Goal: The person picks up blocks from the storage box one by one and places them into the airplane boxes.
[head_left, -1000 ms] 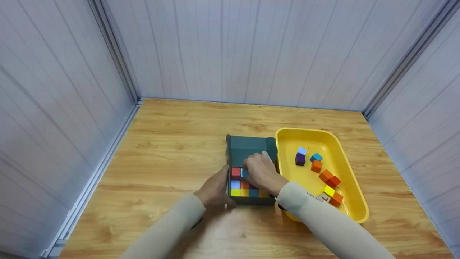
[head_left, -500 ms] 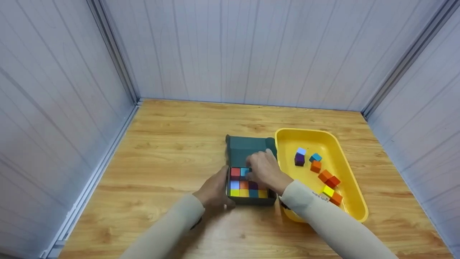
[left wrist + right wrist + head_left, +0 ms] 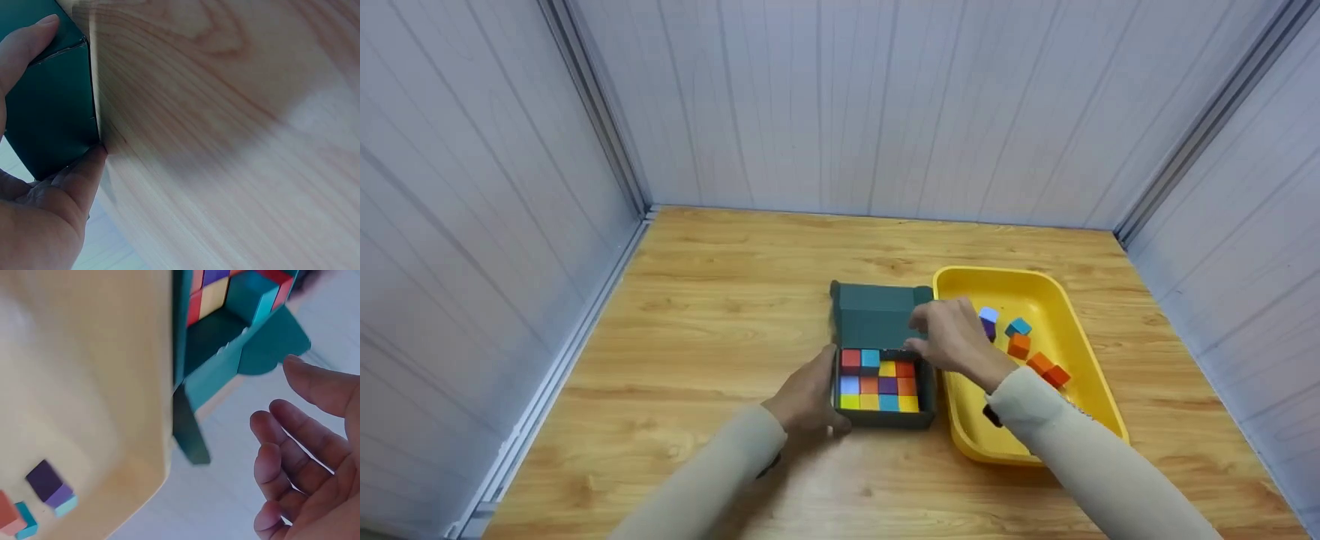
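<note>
A dark green box [image 3: 885,419] with its lid [image 3: 877,304] folded back holds rows of coloured cubes. In its far row, a red cube [image 3: 850,360] and a blue cube [image 3: 870,359] sit higher than the cubes beside them. My left hand [image 3: 806,394] grips the box at its left side, thumb at the front corner; the left wrist view has the thumb [image 3: 28,48] on one green face and fingers at the other end. Nothing is in my right hand [image 3: 956,337], its fingers loosely bent and apart, over the tray's left rim; the right wrist view confirms this.
A yellow tray [image 3: 994,454] stands close against the box's right side. It contains several loose cubes, including a teal cube [image 3: 1018,327], an orange cube [image 3: 1019,345] and a red cube [image 3: 1057,376]. My right forearm covers part of it. Pale panel walls surround the wooden table [image 3: 720,300].
My right hand has lifted off the box and moved right to the tray's edge, uncovering yellow and red cubes and a gap in the far row. The left hand has stayed put.
</note>
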Demonstrator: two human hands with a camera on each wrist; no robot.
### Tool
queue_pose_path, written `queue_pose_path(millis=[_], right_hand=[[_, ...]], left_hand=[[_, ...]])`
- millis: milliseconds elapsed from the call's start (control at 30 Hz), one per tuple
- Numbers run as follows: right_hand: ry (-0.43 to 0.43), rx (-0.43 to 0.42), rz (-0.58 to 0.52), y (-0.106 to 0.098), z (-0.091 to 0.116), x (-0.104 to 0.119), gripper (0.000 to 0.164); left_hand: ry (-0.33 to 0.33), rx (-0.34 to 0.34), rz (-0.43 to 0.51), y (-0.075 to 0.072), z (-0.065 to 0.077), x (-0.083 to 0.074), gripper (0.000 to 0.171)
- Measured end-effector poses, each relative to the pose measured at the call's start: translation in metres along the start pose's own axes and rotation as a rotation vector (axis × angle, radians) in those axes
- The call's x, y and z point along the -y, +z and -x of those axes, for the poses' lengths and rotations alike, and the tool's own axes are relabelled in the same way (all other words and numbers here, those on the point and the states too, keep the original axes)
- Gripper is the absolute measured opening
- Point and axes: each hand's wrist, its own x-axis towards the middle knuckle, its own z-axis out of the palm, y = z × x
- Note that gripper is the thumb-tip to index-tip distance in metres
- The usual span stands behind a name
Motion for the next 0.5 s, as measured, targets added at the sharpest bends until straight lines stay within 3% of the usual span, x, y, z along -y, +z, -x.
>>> queue_pose_path(millis=[200, 500], right_hand=[[0.045, -0.009, -0.073, -0.013, 0.000, -0.026, 0.024], [0.110, -0.012, -0.051, -0.020, -0.002, -0.069, 0.029]], left_hand=[[-0.022, 0.001, 0.014, -0.001, -0.001, -0.001, 0.120], [-0.023, -0.006, 0.032, 0.002, -0.001, 0.001, 0.117]])
